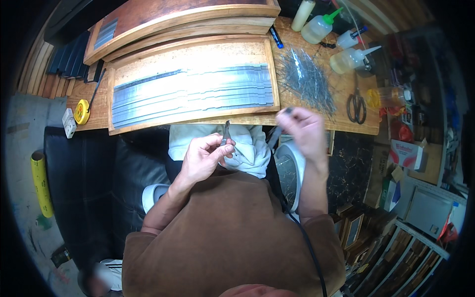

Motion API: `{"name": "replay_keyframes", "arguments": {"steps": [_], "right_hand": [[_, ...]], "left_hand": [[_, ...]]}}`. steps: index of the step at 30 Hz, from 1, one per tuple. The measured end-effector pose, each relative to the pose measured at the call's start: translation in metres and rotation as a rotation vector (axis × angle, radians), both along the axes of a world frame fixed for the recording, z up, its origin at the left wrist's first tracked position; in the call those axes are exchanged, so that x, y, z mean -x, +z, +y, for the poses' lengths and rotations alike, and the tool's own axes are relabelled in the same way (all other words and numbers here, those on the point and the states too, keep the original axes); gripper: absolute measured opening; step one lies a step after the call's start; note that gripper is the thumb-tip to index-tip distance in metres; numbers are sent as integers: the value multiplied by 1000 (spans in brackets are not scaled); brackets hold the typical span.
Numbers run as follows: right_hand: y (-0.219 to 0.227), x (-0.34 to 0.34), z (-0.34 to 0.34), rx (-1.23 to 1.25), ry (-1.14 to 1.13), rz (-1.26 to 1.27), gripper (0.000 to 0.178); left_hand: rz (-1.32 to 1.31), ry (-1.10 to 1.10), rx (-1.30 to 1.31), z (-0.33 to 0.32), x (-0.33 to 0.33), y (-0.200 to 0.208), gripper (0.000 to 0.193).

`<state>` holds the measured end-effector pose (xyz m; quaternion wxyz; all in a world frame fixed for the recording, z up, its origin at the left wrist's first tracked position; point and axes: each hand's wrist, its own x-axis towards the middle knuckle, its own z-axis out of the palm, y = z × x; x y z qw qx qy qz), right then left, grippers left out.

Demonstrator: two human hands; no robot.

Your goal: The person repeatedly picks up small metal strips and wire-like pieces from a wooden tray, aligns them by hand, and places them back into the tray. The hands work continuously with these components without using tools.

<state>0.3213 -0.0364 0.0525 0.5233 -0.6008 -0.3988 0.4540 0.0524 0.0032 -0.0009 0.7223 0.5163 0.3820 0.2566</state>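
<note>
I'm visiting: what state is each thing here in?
Bare left hand: closed on slim grey metal tool
Bare right hand: raised, blurred, grip unclear
Shallow rectangular wooden tray: open, holding silvery metal strips
Thin dark wires: loose, heaped
Clear white-nozzled plastic bottle: partly filled
Black-handled scissors: lying on brown wooden table
Round yellow tape measure: resting on table

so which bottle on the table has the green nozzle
The translucent bottle right of the tall cream container; the nearer squeeze bottle has a pale nozzle, not green.

Slim grey metal piece [226,134], dark-tipped, near-upright in left hand [202,157]; dark item [289,111], blurred, in right hand [304,131].
</note>
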Motion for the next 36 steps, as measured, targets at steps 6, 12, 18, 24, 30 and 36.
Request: {"name": "replay_keyframes", "arguments": {"steps": [6, 12, 18, 24, 30, 36], "right_hand": [[8, -49, 2, 53, -266, -256, 11], [-13, 17, -4, 63, 56, 140, 8], [-2, 19, -21, 61, 24, 160, 7], [6, -10, -49, 97, -28, 68, 7], [-9, -3, -44, 3, -145, 214, 5], [-21, 24, -15, -1, 31, 331, 5]], "left_hand": [[-96, -27, 210, 0, 2, -3, 20], [-129, -43, 256, 3, -6, -3, 18], [-80, -42, 140, 20, -44, 30, 20], [326, -337, -809, 80, -137, 74, 14], [105, -403, -153, 66, -86, 53, 20], [-31, -234, 289, 32, -33, 43, 19]]}}
